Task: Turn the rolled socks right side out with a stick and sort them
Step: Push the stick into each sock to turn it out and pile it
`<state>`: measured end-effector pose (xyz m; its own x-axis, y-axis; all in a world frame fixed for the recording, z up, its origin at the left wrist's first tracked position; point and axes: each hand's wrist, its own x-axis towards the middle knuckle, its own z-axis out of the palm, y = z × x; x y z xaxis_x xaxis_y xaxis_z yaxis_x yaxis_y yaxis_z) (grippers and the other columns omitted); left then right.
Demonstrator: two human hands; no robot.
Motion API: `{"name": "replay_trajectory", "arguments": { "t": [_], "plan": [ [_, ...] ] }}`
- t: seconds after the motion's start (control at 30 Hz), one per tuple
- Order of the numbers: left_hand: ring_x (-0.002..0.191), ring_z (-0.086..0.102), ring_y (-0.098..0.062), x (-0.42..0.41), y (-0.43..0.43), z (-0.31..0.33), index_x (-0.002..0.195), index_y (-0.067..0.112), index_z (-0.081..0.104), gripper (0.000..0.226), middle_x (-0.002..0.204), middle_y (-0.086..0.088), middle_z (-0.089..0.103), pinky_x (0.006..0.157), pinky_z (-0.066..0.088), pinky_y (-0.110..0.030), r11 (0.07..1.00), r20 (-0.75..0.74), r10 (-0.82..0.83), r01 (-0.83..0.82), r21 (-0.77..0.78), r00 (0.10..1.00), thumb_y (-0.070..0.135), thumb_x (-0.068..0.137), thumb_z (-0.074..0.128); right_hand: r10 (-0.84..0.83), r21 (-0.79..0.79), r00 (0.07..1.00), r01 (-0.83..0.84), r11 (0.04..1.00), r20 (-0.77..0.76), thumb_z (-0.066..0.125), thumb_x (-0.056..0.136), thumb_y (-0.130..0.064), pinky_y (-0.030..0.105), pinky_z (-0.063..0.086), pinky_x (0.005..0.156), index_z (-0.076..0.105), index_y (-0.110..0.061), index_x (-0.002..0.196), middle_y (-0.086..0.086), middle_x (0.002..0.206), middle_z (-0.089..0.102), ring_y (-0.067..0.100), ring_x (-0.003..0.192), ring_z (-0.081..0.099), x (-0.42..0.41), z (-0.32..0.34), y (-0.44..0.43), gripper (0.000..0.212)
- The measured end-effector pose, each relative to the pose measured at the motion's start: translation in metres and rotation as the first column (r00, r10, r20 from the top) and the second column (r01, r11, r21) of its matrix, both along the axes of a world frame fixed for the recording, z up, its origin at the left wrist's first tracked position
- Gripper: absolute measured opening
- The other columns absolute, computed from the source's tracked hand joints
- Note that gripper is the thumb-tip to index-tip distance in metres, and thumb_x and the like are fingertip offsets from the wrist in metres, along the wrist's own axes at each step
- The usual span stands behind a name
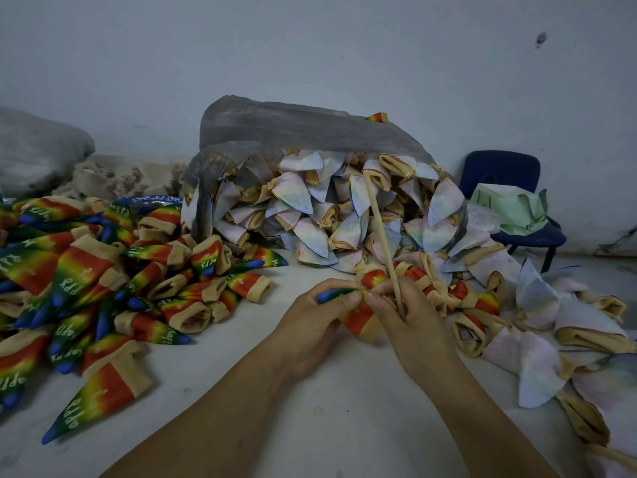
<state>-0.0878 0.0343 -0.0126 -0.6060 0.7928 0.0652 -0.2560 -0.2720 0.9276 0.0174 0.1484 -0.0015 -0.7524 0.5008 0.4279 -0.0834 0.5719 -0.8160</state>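
My left hand (319, 313) pinches a rainbow sock (360, 317) by its blue tip, its red and tan cuff hanging below between both hands. My right hand (401, 310) holds a thin wooden stick (381, 232) that slants up and away, and its fingers also touch the sock. A heap of rainbow socks turned right side out (89, 288) covers the table's left side. Pale inside-out socks (331, 215) spill from a grey plastic bag (293, 125) at the back centre. More pale socks (558, 339) lie at the right.
The white table (310, 408) shows bare surface in front of my arms. A dark blue chair (510, 188) with green fabric on it stands at the back right. A grey sack (34, 150) and beige cloth lie at the back left, against the wall.
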Motion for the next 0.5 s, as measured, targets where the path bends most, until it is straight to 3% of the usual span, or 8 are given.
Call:
{"name": "replay_trajectory", "arguments": {
  "t": [0.17, 0.33, 0.5],
  "plan": [
    [0.092, 0.071, -0.017, -0.003, 0.0, 0.001, 0.084, 0.011, 0.079, 0.017, 0.094, -0.009, 0.075, 0.079, 0.055, -0.023, 0.997, 0.11, -0.035, 0.026, 0.078, 0.993, 0.005, 0.073, 0.068, 0.054, -0.076, 0.998, -0.053, 0.996, 0.01, 0.058, 0.093, -0.017, 0.003, 0.037, 0.064, 0.056, -0.027, 0.089, -0.009, 0.083, 0.048, -0.008, 0.069, 0.047, 0.003, 0.005, -0.001, 0.011],
    [0.09, 0.072, -0.017, -0.004, 0.0, 0.001, 0.084, 0.01, 0.08, 0.02, 0.093, -0.01, 0.076, 0.077, 0.055, -0.023, 0.994, 0.143, -0.038, 0.023, 0.105, 0.989, 0.003, 0.071, 0.067, 0.048, -0.117, 0.999, -0.046, 0.992, 0.014, 0.058, 0.092, -0.015, 0.003, 0.038, 0.061, 0.057, -0.025, 0.09, -0.01, 0.077, 0.05, -0.008, 0.065, 0.047, 0.007, 0.009, 0.0, 0.01],
    [0.089, 0.073, -0.02, -0.008, 0.001, 0.001, 0.088, 0.007, 0.08, 0.024, 0.095, -0.014, 0.075, 0.076, 0.057, -0.027, 0.989, 0.241, -0.063, 0.028, 0.145, 0.969, 0.002, 0.071, 0.064, -0.009, 0.072, 0.996, 0.003, 0.997, 0.085, 0.059, 0.092, -0.026, 0.006, 0.036, 0.059, 0.055, -0.026, 0.08, -0.011, 0.072, 0.047, -0.008, 0.065, 0.046, 0.005, 0.011, 0.0, 0.012]
  ]
}}
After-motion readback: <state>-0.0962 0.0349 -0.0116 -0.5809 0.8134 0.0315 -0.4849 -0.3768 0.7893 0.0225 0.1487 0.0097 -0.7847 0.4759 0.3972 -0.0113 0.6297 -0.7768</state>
